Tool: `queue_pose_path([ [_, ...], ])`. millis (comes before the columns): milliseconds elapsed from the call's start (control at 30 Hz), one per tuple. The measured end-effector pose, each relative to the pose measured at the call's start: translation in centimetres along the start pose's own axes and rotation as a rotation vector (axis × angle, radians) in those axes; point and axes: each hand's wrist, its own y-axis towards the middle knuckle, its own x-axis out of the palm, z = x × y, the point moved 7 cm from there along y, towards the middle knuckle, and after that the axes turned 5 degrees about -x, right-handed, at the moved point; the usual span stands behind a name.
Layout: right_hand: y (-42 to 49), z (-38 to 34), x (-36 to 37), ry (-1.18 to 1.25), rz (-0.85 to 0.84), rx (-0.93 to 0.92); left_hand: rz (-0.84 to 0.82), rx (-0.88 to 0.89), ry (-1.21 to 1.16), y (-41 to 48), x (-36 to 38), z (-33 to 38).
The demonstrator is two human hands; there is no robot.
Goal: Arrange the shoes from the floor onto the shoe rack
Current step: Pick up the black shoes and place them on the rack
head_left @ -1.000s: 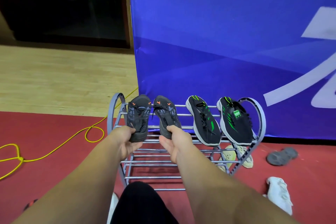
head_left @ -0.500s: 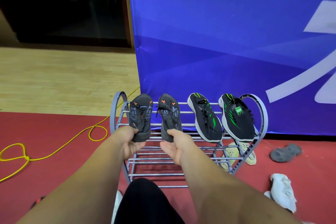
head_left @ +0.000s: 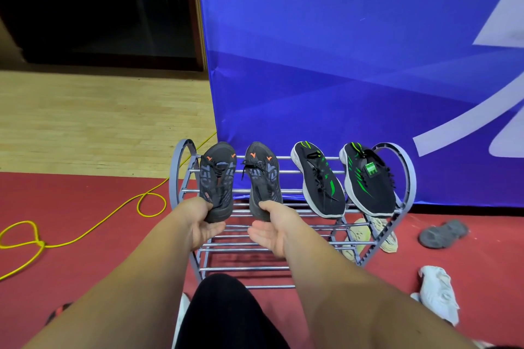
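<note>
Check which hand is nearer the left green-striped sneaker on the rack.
Right. The right hand holds the right orange-marked sneaker by its heel, just beside the left green-striped sneaker. The left hand grips the left orange-marked sneaker, one slot farther away.

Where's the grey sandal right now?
Head view, far right: grey sandal lies on the red floor, just right of the shoe rack, beyond the white sneaker.

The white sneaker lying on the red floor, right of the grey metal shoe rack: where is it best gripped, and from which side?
Probably across its middle, from above: the white sneaker lies flat on the red floor, nothing covers it, and its narrow width suits one hand. Which end is the heel is unclear.
</note>
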Motion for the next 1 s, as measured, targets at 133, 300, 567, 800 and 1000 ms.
queue_pose_path([
  [133, 0.2, -0.1, -0.1, -0.026, -0.019, 0.006, 0.008, 0.007, 0.005, -0.1, -0.2, -0.1],
  [300, -0.5, -0.3, -0.2, -0.145, -0.050, 0.022, 0.065, 0.000, 0.130, -1.9, -1.1, 0.1],
  [567, -6.0, -5.9, -5.7, -0.362, 0.022, -0.082, 0.159, 0.200, 0.331, -10.0, -0.5, 5.8],
  [800, -15.5, -14.0, -15.1, -0.384, 0.172, -0.267, 0.037, 0.455, 0.454, -16.8, 9.3, 10.0],
  [1000, -22.9, -16.7, -29.1, -0.309, 0.387, -0.392, -0.197, 0.531, 0.540, -23.2, 23.3, 7.3],
])
